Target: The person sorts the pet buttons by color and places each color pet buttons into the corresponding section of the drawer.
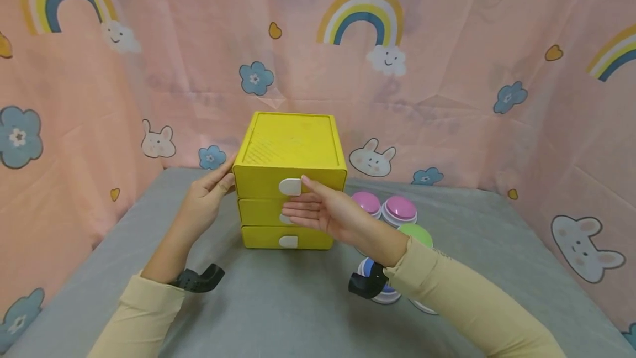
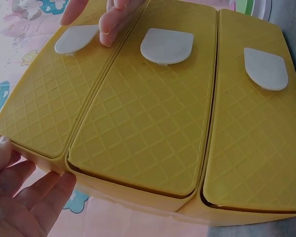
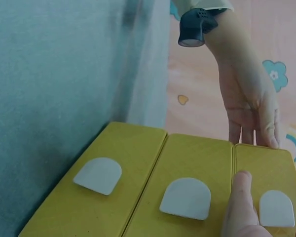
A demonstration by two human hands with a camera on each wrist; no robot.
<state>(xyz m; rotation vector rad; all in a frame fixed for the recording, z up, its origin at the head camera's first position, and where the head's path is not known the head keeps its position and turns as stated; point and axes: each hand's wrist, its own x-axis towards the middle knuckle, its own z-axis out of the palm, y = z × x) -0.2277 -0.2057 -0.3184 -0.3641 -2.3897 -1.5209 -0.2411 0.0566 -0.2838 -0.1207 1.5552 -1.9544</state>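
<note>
A yellow chest of three stacked drawers (image 1: 293, 140) stands upright on the table, each drawer front bearing a white tab handle. All three drawers look closed. My left hand (image 1: 202, 195) touches the chest's left side near the top drawer (image 1: 258, 182), with its fingers (image 2: 49, 197) along the side wall. In front of the chest is my right hand (image 1: 325, 211), fingers extended and holding nothing. Its thumb is right at the edge of the top handle (image 1: 290, 187). The same hand partly hides the middle drawer's handle (image 1: 285, 219).
Right of the chest, several round push-button shapes with white rims lie on the grey table (image 1: 278, 303): pink ones (image 1: 400, 208), a green one (image 1: 416, 233) and a blue one (image 1: 367, 267), partly behind my right forearm. A pink patterned curtain (image 1: 308, 82) hangs behind.
</note>
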